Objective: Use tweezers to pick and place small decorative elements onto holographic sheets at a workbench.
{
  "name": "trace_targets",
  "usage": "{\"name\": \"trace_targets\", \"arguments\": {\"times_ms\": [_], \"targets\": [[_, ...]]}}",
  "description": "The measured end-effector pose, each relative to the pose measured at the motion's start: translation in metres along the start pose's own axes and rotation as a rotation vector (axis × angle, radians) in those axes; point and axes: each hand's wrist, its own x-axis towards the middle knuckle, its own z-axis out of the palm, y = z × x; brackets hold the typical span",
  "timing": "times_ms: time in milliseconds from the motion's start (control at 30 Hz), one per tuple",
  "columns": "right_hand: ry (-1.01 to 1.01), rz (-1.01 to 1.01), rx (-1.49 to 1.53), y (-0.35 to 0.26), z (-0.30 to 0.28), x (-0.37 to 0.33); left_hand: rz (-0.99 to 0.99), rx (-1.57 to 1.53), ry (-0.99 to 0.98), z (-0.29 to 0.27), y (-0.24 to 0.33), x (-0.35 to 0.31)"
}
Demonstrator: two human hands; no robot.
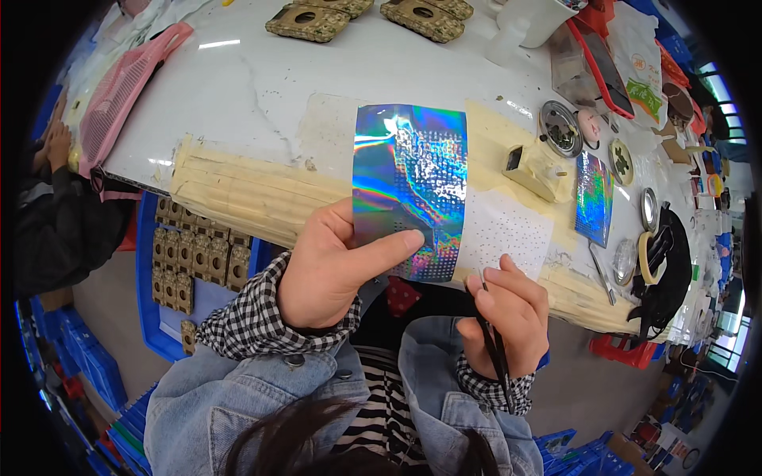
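My left hand (325,274) grips a shiny holographic sheet (409,170) by its lower left part, thumb on top and fingers behind. The sheet is held up over the table's near edge; rows of tiny marks run across its right side. Between the fingers and thumb of my right hand (514,317) are slim black tweezers (498,357), their tip close to the sheet's lower right corner. Whether the tip grips anything is too small to tell. Beside the holographic sheet lies a white sheet (508,234) sprinkled with small dark specks, partly covered by it.
Camouflage-patterned casings (305,22) lie at the far edge; more fill a blue crate (148,305) below left. A pink basket (131,95) stands left, near another person's hands (57,145). Rightward are a round tin (561,129), a tape dispenser (540,173) and another holographic sheet (594,198).
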Motion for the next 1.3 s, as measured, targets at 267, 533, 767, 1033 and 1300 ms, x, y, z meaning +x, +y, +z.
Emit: {"name": "trace_targets", "arguments": {"times_ms": [267, 533, 767, 1033, 1300], "targets": [[-0.007, -0.088, 0.040, 0.000, 0.014, 0.011, 0.020, 0.002, -0.036, 0.004, -0.005, -0.002], [0.007, -0.072, 0.036, 0.003, 0.018, 0.010, 0.007, 0.030, -0.053, 0.000, -0.006, -0.002], [-0.006, -0.049, 0.029, 0.001, 0.018, 0.012, 0.022, 0.040, -0.054, 0.001, -0.005, -0.002], [0.002, -0.026, 0.051, 0.001, 0.020, 0.012, 0.036, 0.101, -0.051, 0.002, -0.005, -0.003], [-0.007, -0.006, 0.057, 0.000, 0.019, 0.011, 0.015, 0.095, -0.045, 0.003, -0.005, -0.002]]}}
